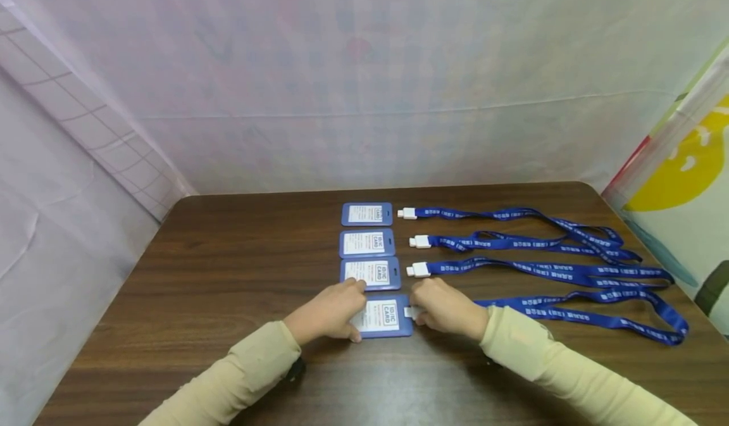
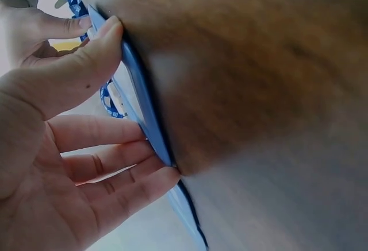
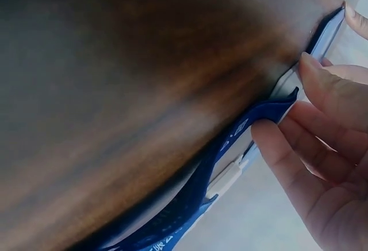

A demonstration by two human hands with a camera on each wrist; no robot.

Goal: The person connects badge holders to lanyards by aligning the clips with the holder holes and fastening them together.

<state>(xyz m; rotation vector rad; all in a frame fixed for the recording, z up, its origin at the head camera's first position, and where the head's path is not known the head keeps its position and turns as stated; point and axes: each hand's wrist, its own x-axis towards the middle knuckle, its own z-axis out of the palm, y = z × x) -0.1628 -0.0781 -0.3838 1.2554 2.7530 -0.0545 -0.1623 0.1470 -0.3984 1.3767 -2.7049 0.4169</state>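
A blue ID card holder [image 1: 393, 317] lies flat nearest me, at the front of a column of several like it. My left hand [image 1: 332, 312] grips its left part, thumb on the near edge and fingers at the far edge, as the left wrist view shows along the holder's rim [image 2: 133, 67]. With thumb and fingers my right hand [image 1: 447, 307] pinches the white clip [image 3: 287, 83] of the nearest blue lanyard [image 1: 575, 316]. That clip is at the holder's slotted right end; whether it passes through the slot is hidden by my fingers.
Further back lie more card holders [image 1: 378, 273], [image 1: 389, 242], [image 1: 345, 214], each with a lanyard [image 1: 515, 268] to its right, white clip facing it. The straps stretch towards the right edge of the brown wooden table [image 1: 199, 274]. A pale cloth [image 1: 364, 147] hangs behind.
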